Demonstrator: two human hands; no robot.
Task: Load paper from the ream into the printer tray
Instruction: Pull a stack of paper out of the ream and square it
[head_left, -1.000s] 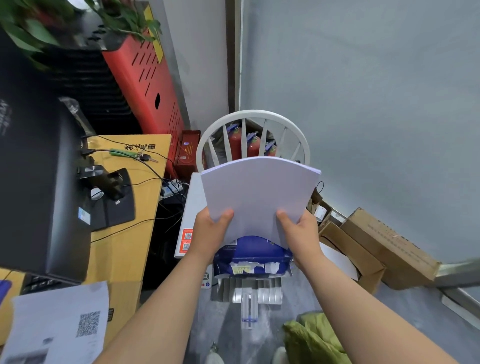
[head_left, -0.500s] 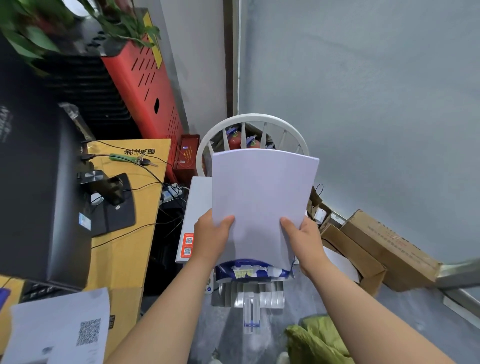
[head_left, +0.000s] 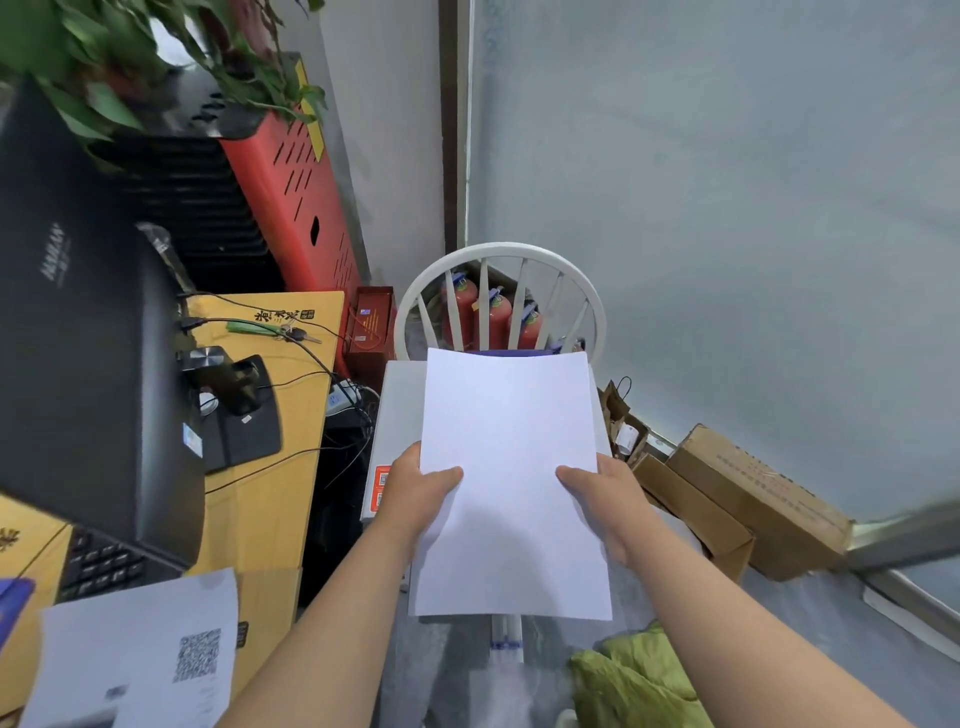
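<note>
The paper (head_left: 511, 483) is now lying flatter and lower than a moment ago, covering the ream; left hand (head_left: 415, 493) and right hand (head_left: 605, 499) are pinching its sides above the chair (head_left: 498, 260), ready for carrying to the tray.

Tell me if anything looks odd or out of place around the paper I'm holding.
The paper stack looks flat and square in the left hand and right hand. One oddity: three red fire extinguishers sit tucked behind the white chair, hard to reach.
</note>
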